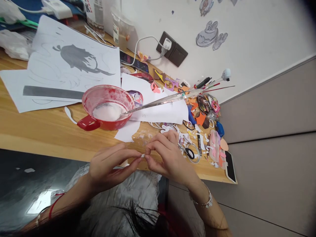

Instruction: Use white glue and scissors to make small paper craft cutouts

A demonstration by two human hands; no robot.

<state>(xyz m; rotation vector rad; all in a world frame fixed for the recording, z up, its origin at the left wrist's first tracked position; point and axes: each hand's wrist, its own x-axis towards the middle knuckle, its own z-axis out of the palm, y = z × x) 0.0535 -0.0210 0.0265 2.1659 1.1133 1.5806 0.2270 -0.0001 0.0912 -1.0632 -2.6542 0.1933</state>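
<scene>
One small white piece [143,155] sits between left hand [111,164] and right hand [166,154], each pinching an end; its long axis (material unclear) runs hand to hand. Beyond, a red cup [116,125] stands on the table [49,131].

Even, soft light; white glare on dark glossy floor [32,181]; edges stretched, upper-right corner blackened.

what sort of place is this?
Probably a cluttered craft desk, perhaps in a home: the wooden desktop holds a grey drawing, colourful paper scraps and a red cup.
</scene>
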